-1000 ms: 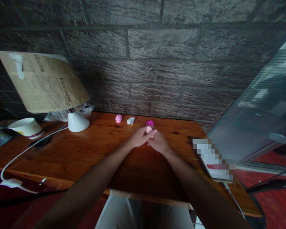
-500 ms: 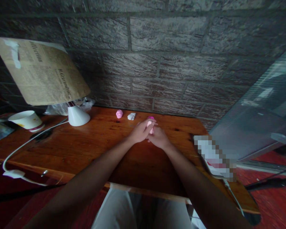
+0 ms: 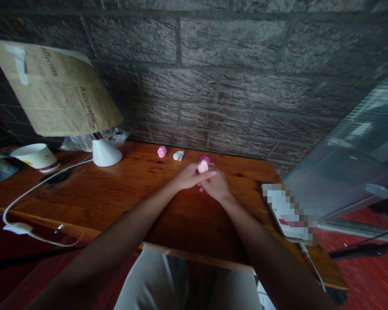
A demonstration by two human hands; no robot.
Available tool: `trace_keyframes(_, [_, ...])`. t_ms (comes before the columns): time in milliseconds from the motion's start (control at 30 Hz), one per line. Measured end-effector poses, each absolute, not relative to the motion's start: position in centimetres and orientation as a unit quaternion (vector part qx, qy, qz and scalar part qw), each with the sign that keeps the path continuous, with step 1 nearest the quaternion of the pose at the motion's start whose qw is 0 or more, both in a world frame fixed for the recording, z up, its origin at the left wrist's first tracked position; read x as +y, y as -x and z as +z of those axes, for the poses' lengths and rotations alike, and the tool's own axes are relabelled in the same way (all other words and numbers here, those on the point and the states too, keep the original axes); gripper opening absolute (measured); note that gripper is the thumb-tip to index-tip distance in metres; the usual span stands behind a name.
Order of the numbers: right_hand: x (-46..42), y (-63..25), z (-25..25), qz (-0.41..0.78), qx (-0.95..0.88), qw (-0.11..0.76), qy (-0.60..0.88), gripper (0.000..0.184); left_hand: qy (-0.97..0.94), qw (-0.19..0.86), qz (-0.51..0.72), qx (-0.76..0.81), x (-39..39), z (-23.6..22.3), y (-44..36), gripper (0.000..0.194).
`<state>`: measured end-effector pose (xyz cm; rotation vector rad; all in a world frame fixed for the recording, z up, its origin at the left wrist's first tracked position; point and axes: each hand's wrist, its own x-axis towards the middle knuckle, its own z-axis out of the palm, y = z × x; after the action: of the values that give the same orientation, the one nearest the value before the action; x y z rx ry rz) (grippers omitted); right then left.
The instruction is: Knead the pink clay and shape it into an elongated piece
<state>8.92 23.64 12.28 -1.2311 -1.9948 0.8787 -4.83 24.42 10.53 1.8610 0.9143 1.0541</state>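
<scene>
Close together above the middle of the table, both hands hold a pale pink lump of modelling clay. My left hand closes on it from the left, its thumb stretched across below the lump. From the right, my right hand cups it, its fingers partly hidden behind the left hand. A magenta lump shows just behind the held clay, partly covered. Farther left on the table lie a white lump and a crinkled pink lump.
A lamp with a newspaper-print shade and white base stands at the left on the wooden table. Beside it are a paper cup and a white cord. A blurred-out device lies at the right. A brick wall rises behind.
The left fingers have shifted off the pale pink clay, so more of it shows on top. The left thumb has moved right and lower, over the right hand.
</scene>
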Motion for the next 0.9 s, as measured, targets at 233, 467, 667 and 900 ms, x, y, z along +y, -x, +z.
trace_keyframes(233, [24.2,-8.7,11.5,0.351,-0.736,0.307,0.491,0.022,-0.754,0.325,0.403,0.404,24.2,10.8,4.9,0.056])
trace_keyframes(467, [24.8,-8.7,10.3,0.396,-0.731,0.283,0.479,0.020,-0.763,0.268,0.429,0.402,24.4,10.3,5.0,0.047])
trace_keyframes(667, [24.6,-8.8,10.0,0.446,-0.720,0.270,0.459,0.022,-0.768,0.288,0.431,0.377,24.4,10.0,5.0,0.060])
trace_keyframes(900, [24.6,-8.8,10.3,0.479,-0.710,0.258,0.446,0.026,-0.750,0.347,0.429,0.365,24.2,10.0,4.7,0.072])
